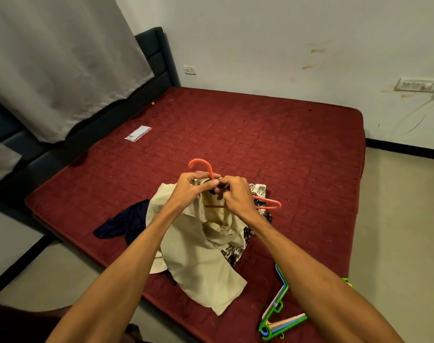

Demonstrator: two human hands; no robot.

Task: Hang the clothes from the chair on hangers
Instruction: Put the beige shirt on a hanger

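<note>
Maroon quilted mattress fills the middle of the room, set against a dark padded headboard partly covered by a white curtain, with a stained white wall behind and pale floor to the right. Both hands are raised above the near part of the mattress, close together. The left hand grips the collar of a cream fabric shirt just beside the neck of a coral plastic hanger. The right hand pinches the collar on the other side with curled fingers. The hanger's hook stands up between the hands, and one shoulder sticks out bare to the right. The shirt's body droops in folds onto the mattress. A navy blue garment lies crumpled to the left of it. A black-and-white patterned garment lies partly under its right side. A stack of green, blue and pink plastic hangers rests at the near right edge. A small clear plastic packet lies well apart, near the curtain.
</note>
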